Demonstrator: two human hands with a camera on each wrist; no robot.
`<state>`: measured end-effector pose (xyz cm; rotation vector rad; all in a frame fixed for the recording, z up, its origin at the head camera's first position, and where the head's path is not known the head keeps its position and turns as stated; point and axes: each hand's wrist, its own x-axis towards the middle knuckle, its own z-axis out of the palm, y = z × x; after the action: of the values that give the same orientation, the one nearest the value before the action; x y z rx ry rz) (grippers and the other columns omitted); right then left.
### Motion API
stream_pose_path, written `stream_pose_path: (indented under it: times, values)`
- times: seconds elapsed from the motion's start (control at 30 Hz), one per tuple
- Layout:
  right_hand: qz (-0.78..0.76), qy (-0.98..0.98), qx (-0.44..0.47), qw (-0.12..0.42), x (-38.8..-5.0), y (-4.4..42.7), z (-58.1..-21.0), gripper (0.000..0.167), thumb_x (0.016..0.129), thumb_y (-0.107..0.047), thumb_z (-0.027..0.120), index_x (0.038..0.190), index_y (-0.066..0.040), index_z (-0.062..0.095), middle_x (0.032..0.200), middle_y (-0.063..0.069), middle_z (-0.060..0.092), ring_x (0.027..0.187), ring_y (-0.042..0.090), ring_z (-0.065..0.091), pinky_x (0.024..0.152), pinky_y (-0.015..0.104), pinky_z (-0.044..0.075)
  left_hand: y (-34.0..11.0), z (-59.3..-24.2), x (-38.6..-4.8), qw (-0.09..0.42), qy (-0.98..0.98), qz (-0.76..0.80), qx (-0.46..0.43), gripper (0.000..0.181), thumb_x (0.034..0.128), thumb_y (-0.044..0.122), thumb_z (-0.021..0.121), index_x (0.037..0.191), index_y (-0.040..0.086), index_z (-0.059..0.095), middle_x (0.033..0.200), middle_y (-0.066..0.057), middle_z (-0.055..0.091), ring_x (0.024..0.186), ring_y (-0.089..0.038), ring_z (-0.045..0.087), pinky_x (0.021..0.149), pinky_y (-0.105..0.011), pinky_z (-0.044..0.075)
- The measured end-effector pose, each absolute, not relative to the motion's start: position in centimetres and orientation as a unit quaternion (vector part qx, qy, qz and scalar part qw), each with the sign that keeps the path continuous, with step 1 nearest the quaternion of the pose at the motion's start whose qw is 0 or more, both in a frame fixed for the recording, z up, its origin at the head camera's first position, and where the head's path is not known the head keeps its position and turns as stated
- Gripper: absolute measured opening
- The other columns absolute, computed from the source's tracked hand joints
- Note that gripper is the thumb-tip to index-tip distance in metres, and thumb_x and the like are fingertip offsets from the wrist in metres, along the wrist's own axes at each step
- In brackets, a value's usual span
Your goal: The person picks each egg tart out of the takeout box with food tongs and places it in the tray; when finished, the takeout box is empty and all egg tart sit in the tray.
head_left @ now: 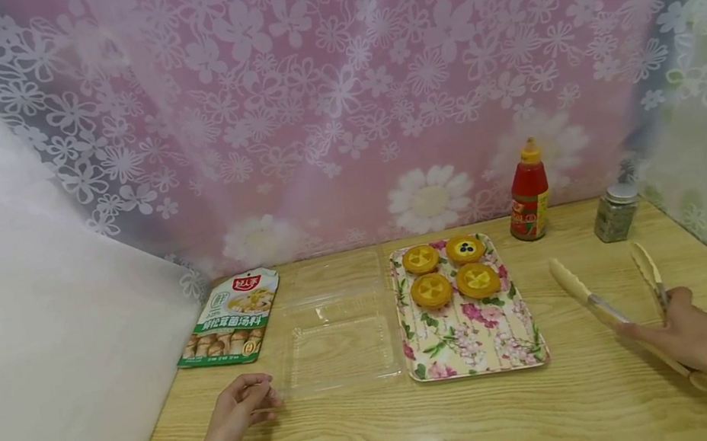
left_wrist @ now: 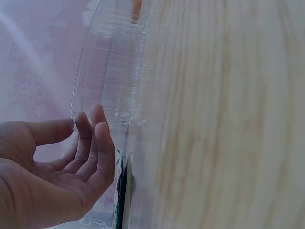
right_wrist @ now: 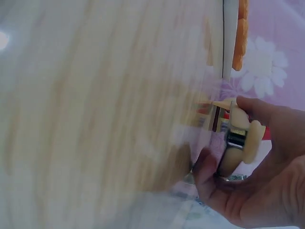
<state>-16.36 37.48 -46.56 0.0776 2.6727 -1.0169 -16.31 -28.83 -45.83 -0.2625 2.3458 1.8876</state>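
My left hand (head_left: 241, 409) pinches the rim of a clear plastic box (left_wrist: 109, 71) at its near left corner, thumb against fingers. The box lies with its lid (head_left: 334, 274) folded back behind it. At the right, my right hand (head_left: 694, 336) grips a pair of tongs (head_left: 599, 306) with pale tips, whose arms are spread and point away from me. Between box and tongs sits a flowered tray (head_left: 441, 357). Several egg tarts (head_left: 431, 291) rest on its far half; one tart (head_left: 466, 249) has dark berries on top.
A green and white soup seasoning pouch (head_left: 230, 318) lies left of the box. At the back right stand a red sauce bottle (head_left: 528, 197) with a yellow cap and a small spice jar (head_left: 616, 213). Flowered curtains (head_left: 334, 100) hang behind the wooden table (head_left: 388, 438).
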Motion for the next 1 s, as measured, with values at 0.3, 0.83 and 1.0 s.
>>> stream_pose_path:
  times: [0.3, 0.83, 1.0]
  values:
    - [-0.281, 0.952, 0.021, 0.116, -16.7, 37.5, -46.8, 0.106, 0.099, -0.058, 0.063, 0.116, 0.035, 0.016, 0.09, 0.041, 0.044, 0.075, 0.035, 0.059, 0.061, 0.042, 0.052, -29.0, -46.0, -16.4, 0.061, 0.774, 0.623, -0.095, 0.037, 0.109, 0.02, 0.058, 0.136, -0.005, 0.055, 0.105, -0.013, 0.071, 0.097, -0.028, 0.073, 0.084, -0.038, 0.061]
    - [-0.282, 0.954, 0.027, 0.096, -16.8, 37.8, -46.7, 0.113, 0.099, -0.062, 0.059, 0.123, 0.04, 0.016, 0.095, 0.04, 0.043, 0.076, 0.036, 0.058, 0.061, 0.04, 0.051, -28.9, -46.0, -16.3, 0.055, 0.774, 0.623, -0.101, 0.042, 0.1093, 0.027, 0.057, 0.136, -0.005, 0.056, 0.105, -0.013, 0.07, 0.096, -0.027, 0.073, 0.084, -0.04, 0.061]
    - [-0.28, 0.956, 0.041, 0.083, -16.9, 38.3, -45.7, 0.116, 0.104, -0.065, 0.044, 0.139, 0.038, 0.003, 0.11, 0.055, 0.036, 0.098, 0.066, 0.047, 0.077, 0.066, 0.049, -29.1, -45.6, -16.4, 0.044, 0.78, 0.613, -0.114, 0.043, 0.1105, 0.03, 0.055, 0.136, -0.005, 0.056, 0.108, -0.013, 0.07, 0.098, -0.03, 0.073, 0.086, -0.042, 0.061]
